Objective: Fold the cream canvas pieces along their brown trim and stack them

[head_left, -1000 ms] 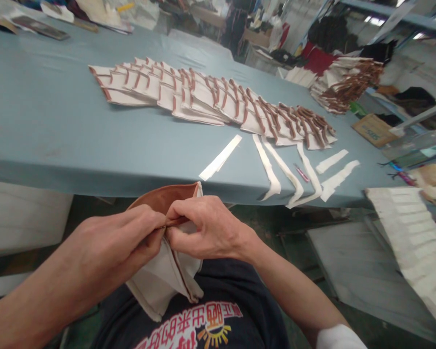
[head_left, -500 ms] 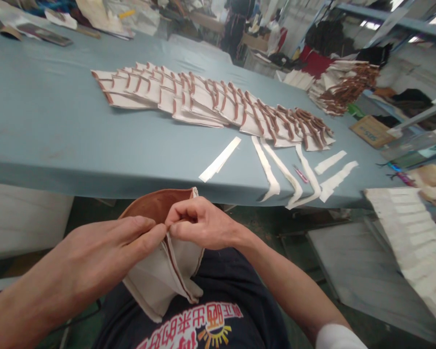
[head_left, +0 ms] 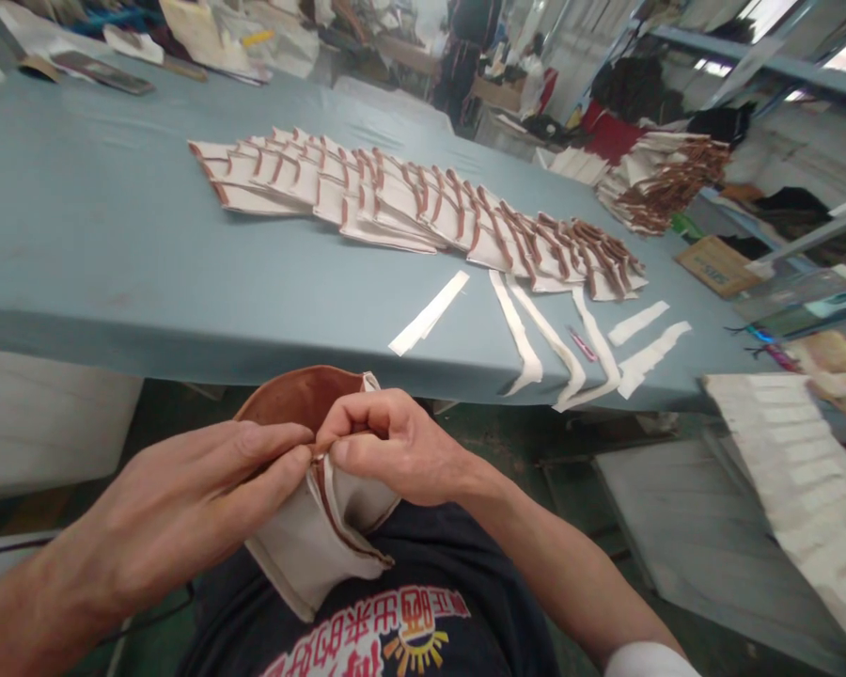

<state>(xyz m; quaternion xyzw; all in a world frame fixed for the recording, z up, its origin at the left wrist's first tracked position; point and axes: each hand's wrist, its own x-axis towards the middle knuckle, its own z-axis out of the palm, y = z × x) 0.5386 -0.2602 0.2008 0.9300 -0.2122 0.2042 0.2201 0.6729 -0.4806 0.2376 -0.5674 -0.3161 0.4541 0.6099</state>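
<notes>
1. Between table [head_left: 113, 263] and dark shirt [head_left: 486, 583]: one cream pouch [head_left: 282, 559], brown-lined, mouth at the table side.
2. Left hand [head_left: 208, 494], right hand [head_left: 399, 447]: together, pinching its rim at the seam [head_left: 336, 517] (neither nearer).
3. Seam: running from both hands down toward the shirt.

Both bare arms reach inward from the lower corners, and the 2 hands meet in front of the torso, fingertips nearly touching. The left hand [head_left: 204, 489] shows its back, 2 digits stretched out almost straight and closing at their tips. The right hand [head_left: 395, 447] pinches thumb against bent index (the other fingers curl inward), its forearm [head_left: 564, 555] slanting down and outward.
</notes>
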